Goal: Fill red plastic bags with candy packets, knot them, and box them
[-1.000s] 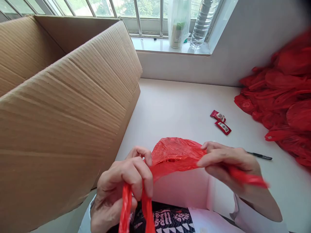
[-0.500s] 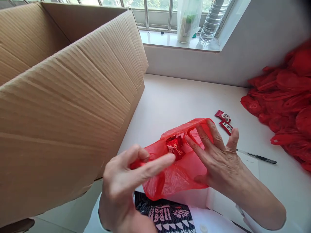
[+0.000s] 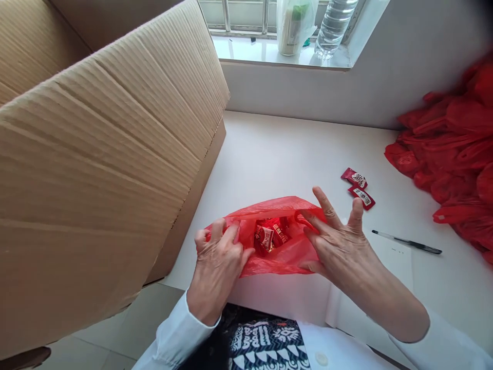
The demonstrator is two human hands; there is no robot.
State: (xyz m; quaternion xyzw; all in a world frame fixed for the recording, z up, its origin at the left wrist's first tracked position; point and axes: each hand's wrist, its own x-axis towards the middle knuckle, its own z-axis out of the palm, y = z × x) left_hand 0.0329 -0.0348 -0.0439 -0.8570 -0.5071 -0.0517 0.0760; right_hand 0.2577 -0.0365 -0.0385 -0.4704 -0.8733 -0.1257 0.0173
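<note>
The left hand (image 3: 217,262) grips one side of the red plastic bag (image 3: 277,204), the right hand (image 3: 339,246) splays wide at its opening, and gentle, even outward tension should best bare the red snack packets (image 3: 275,234) inside, by the worktop (image 3: 285,154)'s near edge.

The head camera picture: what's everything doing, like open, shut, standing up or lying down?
Red bag: mouth spread open, wrapped pieces inside.
Left hand: fingers bent, at the bag's left side.
Right hand: fingers spread, at the bag's mouth.
Cardboard box: open at the top.
Small red packets: two, lying on the table.
Pen: lying down.
Clear bottle: standing on the windowsill, top out of view.
Other red bags: heaped up.
</note>
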